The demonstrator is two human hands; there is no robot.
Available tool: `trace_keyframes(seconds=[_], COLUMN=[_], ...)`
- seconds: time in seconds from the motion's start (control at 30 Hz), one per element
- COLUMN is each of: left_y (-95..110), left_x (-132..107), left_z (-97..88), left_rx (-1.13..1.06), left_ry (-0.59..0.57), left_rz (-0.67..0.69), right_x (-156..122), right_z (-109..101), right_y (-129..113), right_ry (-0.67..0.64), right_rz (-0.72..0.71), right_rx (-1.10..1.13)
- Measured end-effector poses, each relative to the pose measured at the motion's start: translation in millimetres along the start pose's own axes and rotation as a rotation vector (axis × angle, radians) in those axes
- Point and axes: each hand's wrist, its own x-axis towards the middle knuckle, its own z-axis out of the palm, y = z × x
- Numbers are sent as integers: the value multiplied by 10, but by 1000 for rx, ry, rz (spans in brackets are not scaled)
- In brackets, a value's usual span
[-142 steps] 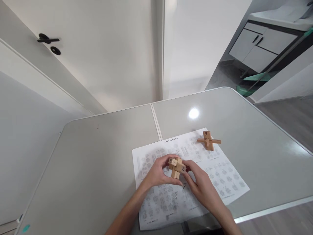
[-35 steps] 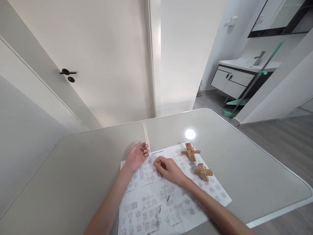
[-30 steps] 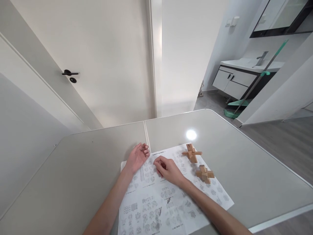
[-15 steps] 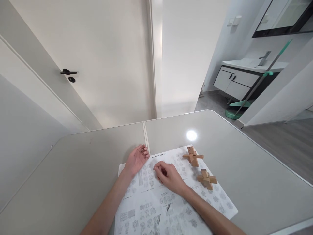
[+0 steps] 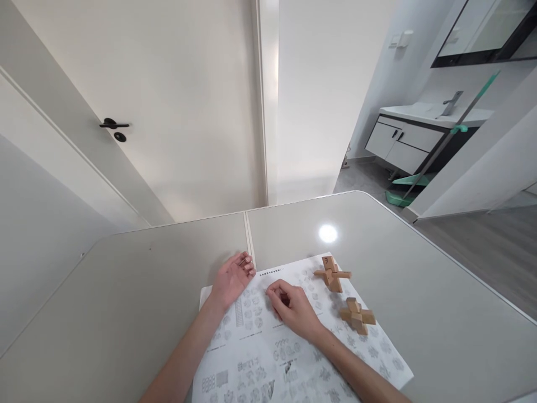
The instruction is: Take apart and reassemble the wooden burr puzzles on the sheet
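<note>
My left hand (image 5: 233, 279) rests palm up at the upper left edge of a printed paper sheet (image 5: 251, 358), its fingers loosely bent and apart, with nothing in it. To its right, my right hand (image 5: 293, 307) lies on the sheet with the fingers curled in and the thumb against the forefinger; no object shows in it. Two wooden interlocking puzzles stand on the sheet's right side. The farther puzzle (image 5: 333, 274) is reddish brown with a dark mark on one bar. Nearer to me is a lighter puzzle (image 5: 357, 316). Neither hand touches them.
The grey table (image 5: 113, 313) has a seam running away from me and a bright light reflection near its far edge. Beyond it are a white door (image 5: 201, 112) with a black handle, a washbasin cabinet (image 5: 403, 140), and a green dustpan (image 5: 400, 198) on the floor.
The camera view has shifted slightly, so the table and puzzles sit a little lower. Both hands keep nearly the same pose, and the puzzles stay in place on the sheet.
</note>
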Motion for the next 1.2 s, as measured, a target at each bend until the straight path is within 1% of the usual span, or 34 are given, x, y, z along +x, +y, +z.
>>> trace_keyframes(seconds=[0.27, 0.37, 0.43, 0.57, 0.7, 0.83, 1.07, 1.2], left_y=[-7, -6, -4, -3, -2, 1, 6, 9], left_x=[6, -1, -5, 1, 13, 18, 10, 1], left_z=[11, 15, 18, 1, -32, -36, 5, 18], left_rx=[12, 13, 12, 8, 5, 6, 19, 25], left_ry=[17, 25, 30, 45, 53, 56, 69, 79], left_rz=[10, 16, 17, 19, 21, 17, 20, 21], right_x=[10, 1, -2, 8, 27, 45, 90, 110], right_z=[6, 0, -9, -10, 15, 2, -147, -190], right_y=[-21, -45, -58, -71, -85, -99, -130, -120], right_ry=[12, 24, 32, 36, 130, 218, 409, 438], right_rz=[15, 29, 54, 161, 267, 279, 241, 231], right_rx=[48, 107, 215, 552, 835, 1029, 1154, 1187])
